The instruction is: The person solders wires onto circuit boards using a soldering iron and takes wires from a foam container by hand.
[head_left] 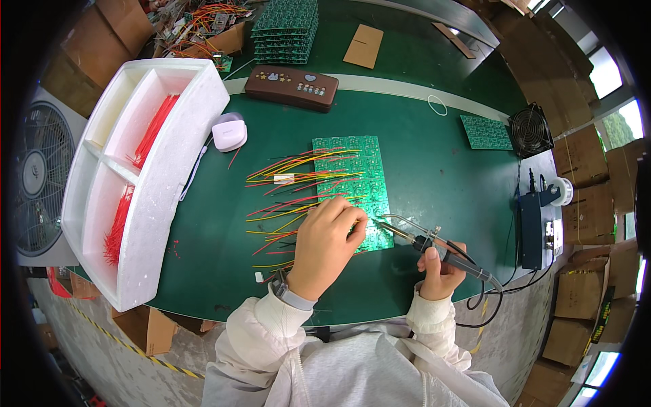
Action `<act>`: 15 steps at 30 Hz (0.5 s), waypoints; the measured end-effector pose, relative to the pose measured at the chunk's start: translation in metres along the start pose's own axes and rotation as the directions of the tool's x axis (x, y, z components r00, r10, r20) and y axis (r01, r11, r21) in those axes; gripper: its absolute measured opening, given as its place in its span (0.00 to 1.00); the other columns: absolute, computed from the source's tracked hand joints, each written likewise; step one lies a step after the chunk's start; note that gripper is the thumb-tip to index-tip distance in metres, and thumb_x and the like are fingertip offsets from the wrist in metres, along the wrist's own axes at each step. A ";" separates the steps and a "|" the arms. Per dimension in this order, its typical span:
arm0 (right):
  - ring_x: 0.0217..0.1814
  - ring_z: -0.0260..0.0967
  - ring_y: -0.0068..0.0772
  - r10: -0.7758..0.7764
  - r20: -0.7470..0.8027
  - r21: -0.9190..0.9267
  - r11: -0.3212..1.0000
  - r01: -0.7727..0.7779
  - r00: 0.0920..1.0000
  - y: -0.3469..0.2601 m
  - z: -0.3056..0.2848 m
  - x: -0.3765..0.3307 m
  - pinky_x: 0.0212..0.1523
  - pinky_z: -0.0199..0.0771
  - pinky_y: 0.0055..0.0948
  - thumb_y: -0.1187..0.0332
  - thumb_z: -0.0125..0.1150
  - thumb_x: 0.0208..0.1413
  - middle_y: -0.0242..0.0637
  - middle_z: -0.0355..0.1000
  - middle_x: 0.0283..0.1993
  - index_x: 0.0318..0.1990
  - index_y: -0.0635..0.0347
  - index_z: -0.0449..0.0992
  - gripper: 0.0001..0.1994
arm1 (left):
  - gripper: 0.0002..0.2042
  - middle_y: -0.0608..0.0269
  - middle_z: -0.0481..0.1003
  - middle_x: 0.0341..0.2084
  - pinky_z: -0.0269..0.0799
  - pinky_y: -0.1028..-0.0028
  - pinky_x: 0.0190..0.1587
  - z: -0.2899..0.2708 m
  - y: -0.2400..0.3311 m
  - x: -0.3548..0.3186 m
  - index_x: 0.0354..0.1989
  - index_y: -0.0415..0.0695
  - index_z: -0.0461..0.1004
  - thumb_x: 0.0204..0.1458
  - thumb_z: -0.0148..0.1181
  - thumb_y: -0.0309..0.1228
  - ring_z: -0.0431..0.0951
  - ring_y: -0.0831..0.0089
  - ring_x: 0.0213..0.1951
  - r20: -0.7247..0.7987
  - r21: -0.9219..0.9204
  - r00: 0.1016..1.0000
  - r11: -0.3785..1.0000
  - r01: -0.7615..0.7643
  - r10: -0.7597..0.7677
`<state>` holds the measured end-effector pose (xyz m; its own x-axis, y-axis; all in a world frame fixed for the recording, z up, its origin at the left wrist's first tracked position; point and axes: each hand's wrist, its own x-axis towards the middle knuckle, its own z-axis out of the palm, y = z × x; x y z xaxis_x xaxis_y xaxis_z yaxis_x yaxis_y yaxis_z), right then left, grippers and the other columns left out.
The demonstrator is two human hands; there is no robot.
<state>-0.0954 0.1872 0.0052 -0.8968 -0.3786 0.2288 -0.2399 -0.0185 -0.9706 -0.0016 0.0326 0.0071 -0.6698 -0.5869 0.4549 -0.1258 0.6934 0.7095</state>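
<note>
A green circuit board panel [373,180] lies on the table in front of me. Red, black and yellow wires [285,173] stick out from it to the left. Over the panel's lower left part is my left hand [329,230], its fingers closed in a pinch; what they hold is hidden. My right hand [441,271] grips a soldering iron [430,245] with a thin metal solder feed tube [400,218] along it. Its tip points left, at the panel's lower right part close to my left fingertips. Whether the tip touches the board I cannot tell.
At the left stands a white foam box [146,224] with red wires in compartments. Behind are a brown pencil case [291,88], a lilac earbud case [229,132] and stacked boards [285,30]. A blue soldering station [532,227] and small black fan [531,130] stand right.
</note>
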 end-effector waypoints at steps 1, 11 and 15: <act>0.14 0.58 0.19 -0.006 0.002 -0.003 1.000 0.006 1.000 0.000 0.000 0.000 0.15 0.59 0.15 0.70 0.57 0.46 0.32 0.60 0.20 0.32 0.66 0.64 0.10 | 0.06 0.63 0.66 0.21 0.64 0.72 0.27 -0.001 0.001 0.000 0.21 0.41 0.68 0.33 0.58 0.19 0.68 0.66 0.25 -0.001 0.003 1.000 1.000 0.000 0.000; 0.17 0.55 0.16 -0.210 0.040 -0.108 0.971 0.213 0.977 0.024 -0.009 -0.001 0.16 0.55 0.15 0.66 0.59 0.43 0.30 0.57 0.23 0.30 0.63 0.62 0.13 | 0.06 0.64 0.66 0.21 0.65 0.72 0.27 -0.004 0.004 -0.001 0.21 0.42 0.69 0.34 0.59 0.20 0.69 0.66 0.25 0.002 0.003 1.000 1.000 0.009 -0.009; 0.26 0.55 0.23 -0.166 0.069 -0.090 0.981 0.171 0.984 0.006 -0.006 -0.002 0.30 0.58 0.22 0.68 0.61 0.42 0.33 0.61 0.25 0.28 0.65 0.65 0.12 | 0.06 0.64 0.66 0.20 0.64 0.72 0.27 -0.004 0.005 -0.002 0.21 0.42 0.69 0.34 0.59 0.21 0.69 0.66 0.25 0.002 0.007 1.000 1.000 0.010 -0.010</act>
<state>-0.0973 0.1939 -0.0003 -0.8168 -0.4336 0.3807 -0.4226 0.0003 -0.9063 0.0027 0.0356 0.0120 -0.6703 -0.5928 0.4465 -0.1375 0.6904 0.7102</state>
